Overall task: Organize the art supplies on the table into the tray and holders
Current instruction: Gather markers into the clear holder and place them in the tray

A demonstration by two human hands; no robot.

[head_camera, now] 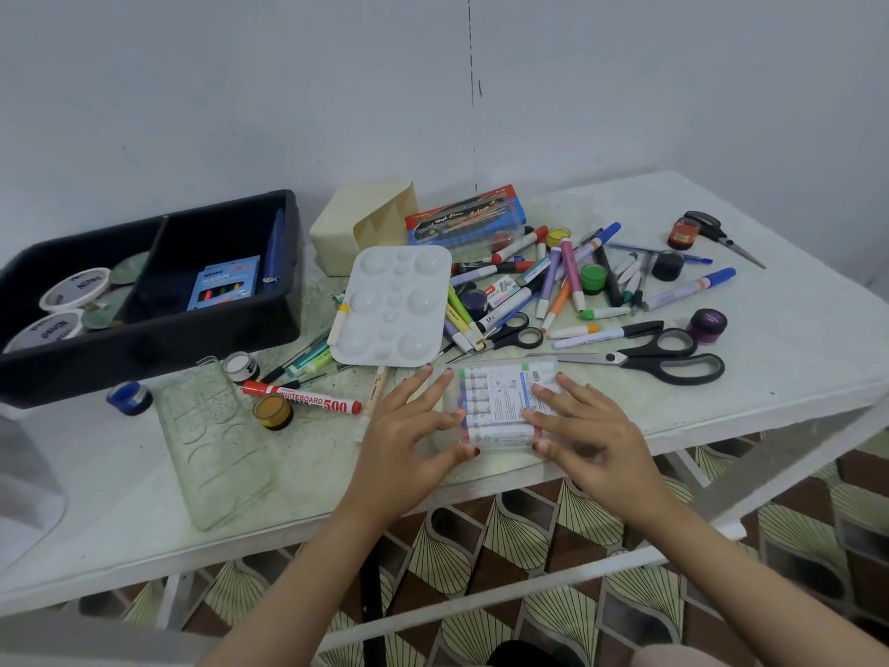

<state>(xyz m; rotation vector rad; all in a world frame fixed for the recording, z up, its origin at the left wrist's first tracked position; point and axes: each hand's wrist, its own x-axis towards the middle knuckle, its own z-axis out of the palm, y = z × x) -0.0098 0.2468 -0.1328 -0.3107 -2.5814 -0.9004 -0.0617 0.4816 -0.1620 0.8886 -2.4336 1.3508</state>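
Note:
A clear plastic pack of markers (498,402) lies near the table's front edge. My left hand (409,435) grips its left end and my right hand (584,433) grips its right end, thumbs under the near side. A black two-compartment tray (288,262) stands at the back left, holding round paint tubs (74,288) and a blue neon pen box (223,281). A cream paper holder (361,223) lies tipped beside the tray. Loose markers and pens (567,276) are piled at the middle right.
A white paint palette (394,305) lies in the middle, a clear palette (216,440) at the front left. A red whiteboard marker (300,396), small paint pots (273,410), large black scissors (659,356) and a brush box (464,216) surround the pack.

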